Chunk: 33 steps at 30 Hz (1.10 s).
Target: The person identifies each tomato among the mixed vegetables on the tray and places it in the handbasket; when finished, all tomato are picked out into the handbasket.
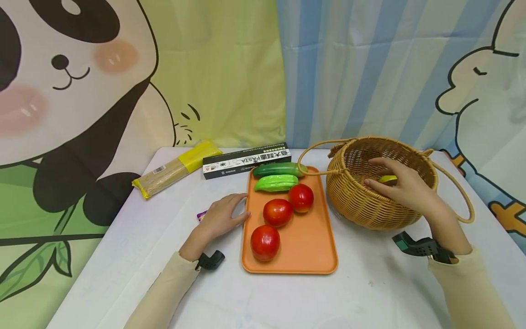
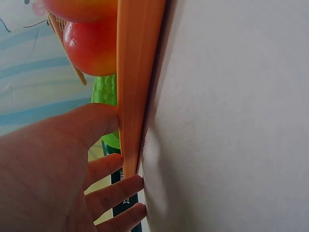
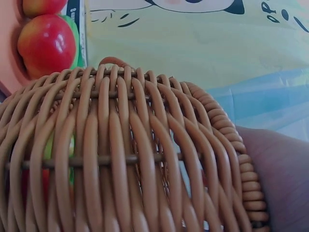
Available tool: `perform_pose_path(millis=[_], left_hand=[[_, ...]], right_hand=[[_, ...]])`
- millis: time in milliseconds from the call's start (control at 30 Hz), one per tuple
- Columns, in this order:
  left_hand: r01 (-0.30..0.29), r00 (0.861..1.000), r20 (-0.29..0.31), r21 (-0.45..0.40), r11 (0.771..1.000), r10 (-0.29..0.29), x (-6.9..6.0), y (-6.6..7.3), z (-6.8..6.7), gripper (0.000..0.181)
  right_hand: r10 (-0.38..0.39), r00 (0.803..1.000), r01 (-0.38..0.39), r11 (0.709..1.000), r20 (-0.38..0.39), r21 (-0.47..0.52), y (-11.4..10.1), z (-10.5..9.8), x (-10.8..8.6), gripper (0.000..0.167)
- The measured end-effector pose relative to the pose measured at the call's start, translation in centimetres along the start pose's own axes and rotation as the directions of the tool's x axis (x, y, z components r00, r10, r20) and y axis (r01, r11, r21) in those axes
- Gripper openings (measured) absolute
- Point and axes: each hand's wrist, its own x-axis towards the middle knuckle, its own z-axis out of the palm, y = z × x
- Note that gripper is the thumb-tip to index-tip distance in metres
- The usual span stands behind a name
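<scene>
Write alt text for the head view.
A right hand is at the mouth of a basket with something yellow inside; the left hand touches a tray holding three red fruits and two green vegetables. Toward the back left lie a pasta box and noodle packet.

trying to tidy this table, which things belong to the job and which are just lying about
Likely in the job: wicker basket, yellow item inside it, orange tray, three red fruits, two green vegetables

Apparently lying about: yellow packet, black pasta box, small purple item

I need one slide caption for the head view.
Left hand touching the tray, right hand at the mouth of the basket.
</scene>
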Motion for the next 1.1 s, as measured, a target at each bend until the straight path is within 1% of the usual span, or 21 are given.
perform_pose_path(millis=[167,367,533,633,733,1100], left_hand=[[0.002,1.000,0.002,-0.002,1.000,-0.002,0.0,0.0,0.0,0.059],[-0.001,1.000,0.003,-0.001,1.000,0.001,0.0,0.0,0.1,0.059],[0.000,1.000,0.005,0.003,1.000,0.000,0.0,0.0,0.0,0.060],[0.000,1.000,0.003,0.006,1.000,0.000,0.0,0.0,0.0,0.059],[-0.001,1.000,0.002,0.005,1.000,0.001,0.0,-0.1,0.0,0.059],[0.000,1.000,0.005,0.008,1.000,0.000,0.1,-0.2,0.1,0.060]], right_hand=[[-0.010,0.999,0.009,1.000,-0.031,-0.003,-0.1,0.1,-0.2,0.062],[-0.078,0.991,0.077,0.997,-0.110,-0.016,-0.5,0.3,-0.6,0.057],[-0.141,0.973,0.142,0.990,-0.185,-0.008,-0.8,0.6,-0.8,0.053],[-0.169,0.962,0.173,0.985,-0.216,0.000,-1.3,0.7,-1.0,0.051],[-0.202,0.951,0.205,0.979,-0.234,-0.009,-1.7,0.7,-1.1,0.050],[-0.280,0.919,0.282,0.959,-0.279,-0.034,-3.5,0.6,-1.6,0.049]])
